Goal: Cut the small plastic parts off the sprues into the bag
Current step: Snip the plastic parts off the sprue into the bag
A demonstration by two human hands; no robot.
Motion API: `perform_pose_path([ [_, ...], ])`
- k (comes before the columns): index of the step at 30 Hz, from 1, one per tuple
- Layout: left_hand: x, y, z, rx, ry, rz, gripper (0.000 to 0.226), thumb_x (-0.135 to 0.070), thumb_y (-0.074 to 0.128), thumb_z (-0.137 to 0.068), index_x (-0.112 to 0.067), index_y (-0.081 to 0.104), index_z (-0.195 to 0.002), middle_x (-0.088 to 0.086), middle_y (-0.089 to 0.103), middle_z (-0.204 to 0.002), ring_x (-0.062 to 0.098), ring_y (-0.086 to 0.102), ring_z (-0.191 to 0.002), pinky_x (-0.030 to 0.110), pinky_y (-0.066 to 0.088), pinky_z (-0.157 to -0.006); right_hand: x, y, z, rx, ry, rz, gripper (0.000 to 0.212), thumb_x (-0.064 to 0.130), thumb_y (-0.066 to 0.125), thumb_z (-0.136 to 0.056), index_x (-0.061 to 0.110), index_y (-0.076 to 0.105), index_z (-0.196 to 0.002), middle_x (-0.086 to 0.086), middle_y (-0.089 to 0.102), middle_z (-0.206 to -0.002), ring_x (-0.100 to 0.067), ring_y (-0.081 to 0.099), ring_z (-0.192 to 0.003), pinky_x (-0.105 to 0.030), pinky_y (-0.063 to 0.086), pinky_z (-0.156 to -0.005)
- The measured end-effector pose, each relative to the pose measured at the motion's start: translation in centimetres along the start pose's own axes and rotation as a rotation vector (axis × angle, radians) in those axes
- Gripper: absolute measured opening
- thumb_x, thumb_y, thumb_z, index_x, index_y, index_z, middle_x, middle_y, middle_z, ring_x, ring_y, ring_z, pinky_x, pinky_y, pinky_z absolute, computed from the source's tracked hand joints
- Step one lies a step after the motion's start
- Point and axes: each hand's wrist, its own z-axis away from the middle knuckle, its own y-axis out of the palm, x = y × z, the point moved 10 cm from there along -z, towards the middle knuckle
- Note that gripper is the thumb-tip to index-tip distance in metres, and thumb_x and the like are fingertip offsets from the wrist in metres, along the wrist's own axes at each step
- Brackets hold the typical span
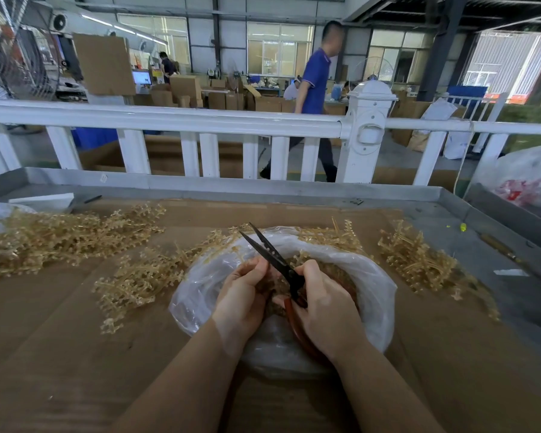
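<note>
Over the bag (378,295), the right hand (322,310) grips scissors (272,254) (blades apart); the left hand (244,301) pinches a sprue, mostly hidden.

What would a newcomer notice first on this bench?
Centre front, the right hand grips black scissors, blades open, over a clear plastic bag, while the left hand holds something small beside them. Tan sprues lie heaped on the cardboard to the left and right.
</note>
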Motion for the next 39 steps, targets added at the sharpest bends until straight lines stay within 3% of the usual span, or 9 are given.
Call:
perform_pose_path([
  [7,-0.4,0.0,0.1,-0.039,0.056,0.013,0.012,0.0,0.05,-0.093,-0.007,0.052,-0.083,0.017,0.061,-0.089,0.029,0.06,-0.081,0.044,0.05,-0.083,0.0,-0.5,0.1,-0.038,0.011,0.046,0.04,0.046,0.067,-0.081,0.014,0.055,-0.101,0.003,0.067,-0.088,-0.014,0.064,-0.082,-0.024,0.052,-0.067],
  [12,-0.3,0.2,0.3,-0.02,0.054,-0.045,0.015,-0.001,0.05,-0.093,-0.008,0.052,-0.08,0.015,0.064,-0.085,0.026,0.063,-0.076,0.036,0.057,-0.064,-0.3,-0.4,0.1,-0.036,0.025,0.02,0.042,0.043,0.07,-0.08,0.011,0.056,-0.102,0.001,0.065,-0.088,-0.015,0.062,-0.082,-0.026,0.052,-0.07],
  [16,-0.3,0.1,0.4,-0.042,0.052,-0.032,0.017,-0.001,0.05,-0.093,-0.009,0.051,-0.079,0.017,0.063,-0.086,0.029,0.062,-0.078,0.042,0.052,-0.073,-0.4,-0.1,0.0,-0.022,0.021,0.025,0.051,0.045,0.068,-0.081,0.006,0.056,-0.112,-0.001,0.067,-0.093,-0.016,0.064,-0.086,-0.024,0.05,-0.072],
  [20,-0.3,-0.1,0.3,-0.042,0.042,-0.037,0.016,-0.003,0.053,-0.093,-0.01,0.052,-0.078,0.012,0.065,-0.075,0.024,0.063,-0.069,0.033,0.056,-0.056,-0.3,0.1,0.0,-0.016,0.014,0.02,0.055,0.046,0.067,-0.083,0.004,0.055,-0.117,-0.003,0.068,-0.097,-0.017,0.065,-0.09,-0.026,0.053,-0.076],
  [26,-0.1,-0.3,0.1,-0.048,0.047,-0.053,0.015,-0.004,0.053,-0.094,-0.011,0.051,-0.08,0.014,0.063,-0.081,0.024,0.063,-0.069,0.03,0.055,-0.05,-0.4,0.0,0.1,-0.028,0.025,0.026,0.049,0.043,0.068,-0.082,0.008,0.055,-0.112,-0.003,0.069,-0.091,-0.017,0.068,-0.084,-0.025,0.052,-0.07],
  [29,-0.3,-0.7,-0.2,-0.065,0.064,-0.024,0.006,-0.006,0.052,-0.095,-0.005,0.057,-0.092,0.019,0.064,-0.089,0.029,0.065,-0.079,0.035,0.058,-0.06,-0.3,-0.4,0.2,-0.066,0.018,0.047,0.042,0.041,0.073,-0.08,0.011,0.057,-0.105,0.0,0.07,-0.088,-0.014,0.068,-0.08,-0.022,0.053,-0.066],
  [31,0.0,-1.0,-0.6,-0.076,0.034,-0.008,0.019,-0.005,0.046,-0.096,0.003,0.058,-0.108,0.023,0.064,-0.099,0.031,0.065,-0.085,0.036,0.057,-0.067,-0.4,-0.8,0.2,-0.09,0.03,0.052,0.041,0.043,0.071,-0.08,0.012,0.057,-0.103,0.001,0.069,-0.087,-0.014,0.066,-0.079,-0.024,0.055,-0.066],
  [35,-0.5,-2.1,-0.9,-0.169,0.102,-0.005,0.018,-0.003,0.042,-0.099,0.0,0.06,-0.099,0.013,0.072,-0.074,0.021,0.071,-0.065,0.029,0.057,-0.053,0.0,-1.0,0.3,-0.106,0.016,0.035,0.04,0.048,0.066,-0.081,0.014,0.058,-0.101,0.002,0.066,-0.088,-0.014,0.064,-0.082,-0.03,0.056,-0.068],
  [39,-0.6,-1.8,-1.1,-0.102,0.134,0.036,0.016,-0.011,0.049,-0.097,-0.001,0.06,-0.105,0.015,0.069,-0.088,0.022,0.07,-0.075,0.03,0.06,-0.063,0.5,-0.6,0.2,-0.068,-0.023,0.05,0.041,0.049,0.065,-0.082,0.015,0.058,-0.103,0.002,0.066,-0.09,-0.014,0.063,-0.084,-0.029,0.055,-0.07],
])
